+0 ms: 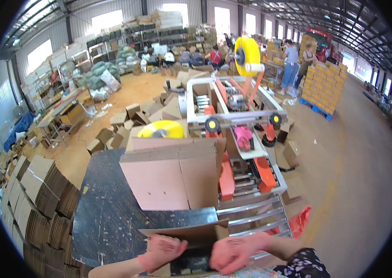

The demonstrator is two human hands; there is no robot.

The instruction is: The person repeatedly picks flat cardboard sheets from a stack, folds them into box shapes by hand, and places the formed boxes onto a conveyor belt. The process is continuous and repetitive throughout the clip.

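Observation:
An open cardboard box [191,230] stands close in front of me at the lower edge, its far wall raised and the dark table surface showing through its inside. My left hand [161,251], in a pinkish glove, is closed at the box's left side. On the right side my right hand [236,252], gloved alike with dark print on the back, is curled with its fingers bent inward at the box's edge. Just beyond leans a stack of flat folded cartons [159,178] on the dark scuffed table [108,208]. The box's lower part is partly hidden by my hands.
Right of the cartons stands a carton-taping machine [233,116] with orange belts, a yellow tape roll [248,55] and a roller conveyor [251,213]. Another tape roll [161,129] lies behind the cartons. Bundled cardboard [43,194] fills the left; people work near a pallet of boxes [323,88].

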